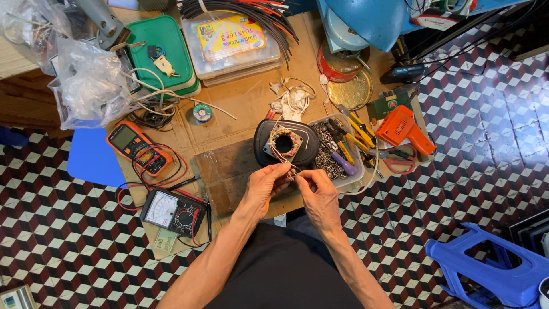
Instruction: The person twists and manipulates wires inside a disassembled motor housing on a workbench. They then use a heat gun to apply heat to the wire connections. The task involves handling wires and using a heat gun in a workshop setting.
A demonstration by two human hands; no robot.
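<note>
Between both hands (294, 186), thin pale wires (287, 166)

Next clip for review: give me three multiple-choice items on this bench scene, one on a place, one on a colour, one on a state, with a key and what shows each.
1. Where is the orange multimeter?
A. Left of the motor housing
B. In the parts tray
C. On the blue stool

2. What colour is the glue gun?
A. Green
B. Orange
C. White

3. What are the hands doing?
A. Resting flat on the bench
B. Pinching thin wires
C. Holding scissors

Key:
1 A, it lies on the cardboard left of the motor housing.
2 B, its body is orange.
3 B, the left hand and right hand meet on the thin wires from the housing.
</note>
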